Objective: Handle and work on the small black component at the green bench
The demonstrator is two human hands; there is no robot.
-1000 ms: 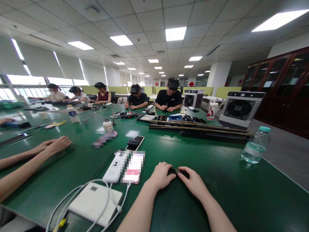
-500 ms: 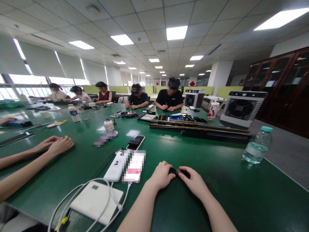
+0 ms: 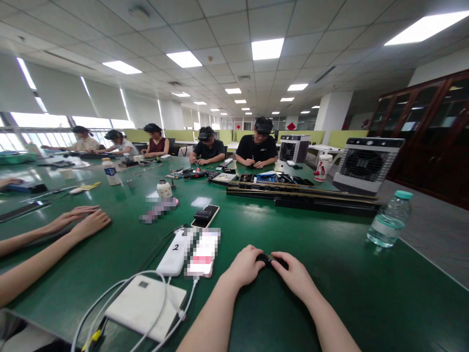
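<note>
Both of my hands rest low on the green table (image 3: 348, 274), meeting over a small black object (image 3: 268, 258). My left hand (image 3: 246, 266) is curled closed on its left end. My right hand (image 3: 295, 276) pinches its right end with closed fingers. Most of the object is hidden under my fingers, so its shape stays unclear. Just left of my left hand lie a white power bank (image 3: 175, 253) marked 2 and a phone (image 3: 202, 255), with white cables running to a flat white device (image 3: 146, 305).
A water bottle (image 3: 390, 220) stands at the right edge. Long black rails (image 3: 304, 195) cross the table's middle, with an air cooler (image 3: 366, 165) behind. A neighbour's two hands (image 3: 82, 220) lie flat at left. Several people sit at the far side.
My hands stay on the small black object with barely any shift. The neighbour's hands at left have spread out flatter on the table.
</note>
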